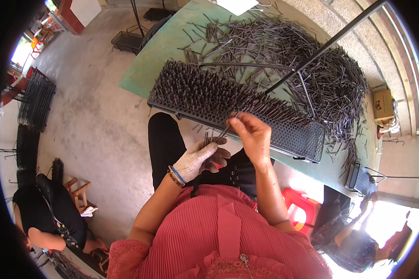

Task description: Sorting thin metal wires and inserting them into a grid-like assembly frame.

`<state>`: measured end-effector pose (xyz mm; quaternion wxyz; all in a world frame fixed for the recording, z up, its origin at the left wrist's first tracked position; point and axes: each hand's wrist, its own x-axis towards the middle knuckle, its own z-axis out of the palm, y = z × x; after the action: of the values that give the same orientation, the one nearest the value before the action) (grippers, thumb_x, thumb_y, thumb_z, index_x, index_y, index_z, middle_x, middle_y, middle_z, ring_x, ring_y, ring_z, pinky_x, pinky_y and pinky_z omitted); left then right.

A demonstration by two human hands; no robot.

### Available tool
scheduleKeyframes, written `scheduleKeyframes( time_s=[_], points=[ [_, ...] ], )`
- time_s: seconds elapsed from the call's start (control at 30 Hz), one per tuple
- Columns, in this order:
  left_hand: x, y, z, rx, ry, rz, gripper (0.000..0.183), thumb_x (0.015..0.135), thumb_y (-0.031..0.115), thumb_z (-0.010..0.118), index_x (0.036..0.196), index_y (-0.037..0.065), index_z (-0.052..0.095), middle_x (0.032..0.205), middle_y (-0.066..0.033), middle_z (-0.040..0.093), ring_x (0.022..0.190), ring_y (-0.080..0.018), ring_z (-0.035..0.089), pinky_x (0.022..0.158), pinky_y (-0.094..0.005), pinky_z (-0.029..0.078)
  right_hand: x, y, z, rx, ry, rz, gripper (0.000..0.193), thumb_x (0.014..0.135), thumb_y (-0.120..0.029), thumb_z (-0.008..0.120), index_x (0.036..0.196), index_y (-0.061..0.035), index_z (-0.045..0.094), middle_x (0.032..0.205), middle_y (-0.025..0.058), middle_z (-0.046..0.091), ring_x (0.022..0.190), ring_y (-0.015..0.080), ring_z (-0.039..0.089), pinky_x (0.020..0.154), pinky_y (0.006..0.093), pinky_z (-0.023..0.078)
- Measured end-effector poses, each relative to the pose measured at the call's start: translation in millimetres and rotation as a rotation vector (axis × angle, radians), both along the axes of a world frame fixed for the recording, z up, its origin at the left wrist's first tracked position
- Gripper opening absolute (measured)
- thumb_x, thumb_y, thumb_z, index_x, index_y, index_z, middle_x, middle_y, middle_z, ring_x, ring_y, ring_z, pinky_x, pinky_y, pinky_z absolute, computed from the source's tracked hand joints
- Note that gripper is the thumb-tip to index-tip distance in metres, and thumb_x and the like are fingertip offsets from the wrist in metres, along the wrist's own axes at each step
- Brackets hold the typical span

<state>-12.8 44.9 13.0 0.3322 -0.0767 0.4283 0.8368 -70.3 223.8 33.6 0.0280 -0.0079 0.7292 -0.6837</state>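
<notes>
My left hand, in a pale work glove with dark fingertips, is closed around a few thin dark rods above my lap. My bare right hand pinches the end of one dark rod between thumb and fingers, just up and right of the left hand. Beyond both hands lies a long black perforated rack at the table's near edge. Dark rods stand densely in its holes on the left and middle, while holes on its right end show bare. Behind it spreads a large heap of loose rods.
A metal bar slants up from the rack over the green table. A smaller rack stands at the right, near a co-worker. Another person is at lower left. A red stool is beside me.
</notes>
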Motion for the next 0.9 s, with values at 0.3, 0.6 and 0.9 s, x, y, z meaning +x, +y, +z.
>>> scheduleKeyframes(
  time_s=[0.3, 0.6, 0.9],
  points=[
    [1, 2, -6, -0.014, -0.036, -0.025, 0.043, 0.101, 0.034, 0.050, 0.132, 0.004, 0.049, 0.106, -0.0089, 0.067, 0.084, -0.0135, 0.067, 0.066, -0.0253, 0.053, -30, -15, 8, 0.271, 0.360, -0.057, 0.021, 0.089, -0.009, 0.071, 0.106, 0.0027, 0.070, 0.096, 0.0072, 0.074, 0.086, 0.0092, 0.065, 0.079, 0.0242, 0.051],
    [1, 2, -2, -0.028, -0.078, 0.018, 0.038, 0.102, 0.027, 0.048, 0.128, 0.000, 0.051, 0.100, -0.0090, 0.068, 0.079, -0.0131, 0.064, 0.062, -0.0263, 0.052, -25, -26, 7, 0.203, 0.289, -0.168, 0.022, 0.089, -0.011, 0.071, 0.105, 0.0034, 0.070, 0.092, 0.0066, 0.074, 0.080, 0.0078, 0.064, 0.076, 0.0236, 0.051],
    [-1, -1, -12, -0.013, -0.070, -0.013, 0.041, 0.101, 0.032, 0.050, 0.132, 0.005, 0.049, 0.105, -0.0080, 0.067, 0.082, -0.0130, 0.067, 0.067, -0.0249, 0.054, -27, -20, -5, 0.296, 0.385, -0.172, 0.020, 0.089, -0.009, 0.071, 0.105, 0.0033, 0.069, 0.091, 0.0077, 0.074, 0.081, 0.0090, 0.066, 0.075, 0.0231, 0.051]
  ],
)
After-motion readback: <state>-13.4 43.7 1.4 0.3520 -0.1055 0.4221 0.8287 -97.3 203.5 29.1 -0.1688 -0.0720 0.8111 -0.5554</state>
